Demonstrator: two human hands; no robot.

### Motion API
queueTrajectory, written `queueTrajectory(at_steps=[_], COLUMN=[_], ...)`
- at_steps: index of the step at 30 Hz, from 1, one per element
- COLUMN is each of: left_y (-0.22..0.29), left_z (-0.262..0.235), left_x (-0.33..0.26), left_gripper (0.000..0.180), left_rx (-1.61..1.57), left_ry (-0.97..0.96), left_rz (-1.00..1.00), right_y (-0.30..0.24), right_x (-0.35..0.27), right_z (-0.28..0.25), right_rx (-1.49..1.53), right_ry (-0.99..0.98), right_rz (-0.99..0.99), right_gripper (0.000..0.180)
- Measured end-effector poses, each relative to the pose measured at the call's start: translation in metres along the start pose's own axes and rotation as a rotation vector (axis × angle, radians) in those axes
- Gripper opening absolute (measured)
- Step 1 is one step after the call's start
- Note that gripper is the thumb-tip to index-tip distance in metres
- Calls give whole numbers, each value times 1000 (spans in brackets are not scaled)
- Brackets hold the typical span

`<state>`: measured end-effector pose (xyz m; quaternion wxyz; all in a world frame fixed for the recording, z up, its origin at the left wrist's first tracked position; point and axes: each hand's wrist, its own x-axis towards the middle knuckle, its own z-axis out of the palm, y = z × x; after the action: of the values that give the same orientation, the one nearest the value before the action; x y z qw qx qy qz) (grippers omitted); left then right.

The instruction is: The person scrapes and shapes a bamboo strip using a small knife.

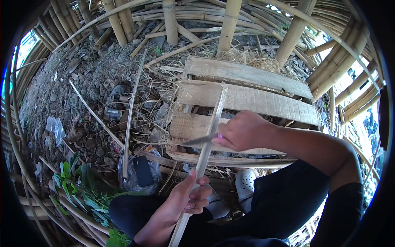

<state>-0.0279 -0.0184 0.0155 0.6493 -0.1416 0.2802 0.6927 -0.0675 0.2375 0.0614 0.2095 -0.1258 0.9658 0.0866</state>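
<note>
A long split bamboo strip (215, 113) slants from my lap up over a wooden pallet (242, 95). My left hand (190, 194) is wrapped round its lower part, fingers curled about it. Higher up, my right hand (242, 131) makes a fist round the pink handle of a knife (201, 140). Most of that handle is hidden in the fist. The blade lies across the strip and points left; whether its edge bites into the bamboo, I cannot make out. The strip's far end overlaps the pallet's middle slat.
Two more bamboo strips (131, 119) lie left on the littered dirt ground (78, 103). A dark phone (143, 171) rests on clear plastic near my knee. Green leafy stems (70, 179) are at lower left. Upright bamboo posts (228, 26) and stacked poles stand behind the pallet. Grey clogs (245, 184) are on my feet.
</note>
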Motion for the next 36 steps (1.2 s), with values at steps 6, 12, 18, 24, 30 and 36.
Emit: queueTrajectory(at_steps=[6, 12, 18, 24, 30, 36], left_y=[-1, -1, 1, 0, 2, -1], left_z=[-1, -6, -1, -1, 0, 1], left_x=[-1, 0, -2, 0, 1, 0], left_gripper=[44, 44, 38, 39, 40, 39], left_rx=[59, 17, -13, -4, 21, -27], left_ry=[6, -28, -23, -18, -17, -1], left_rz=[7, -18, 7, -9, 4, -28], right_y=[26, 31, 3, -7, 10, 42], right_x=[5, 7, -1, -4, 4, 12], right_z=[5, 16, 6, 1, 7, 8], right_rx=[23, 76, 65, 50, 60, 12], right_ry=[257, 429, 179, 79, 182, 356], right_rz=[51, -98, -218, -118, 60, 151], right_gripper=[42, 42, 55, 58, 59, 46])
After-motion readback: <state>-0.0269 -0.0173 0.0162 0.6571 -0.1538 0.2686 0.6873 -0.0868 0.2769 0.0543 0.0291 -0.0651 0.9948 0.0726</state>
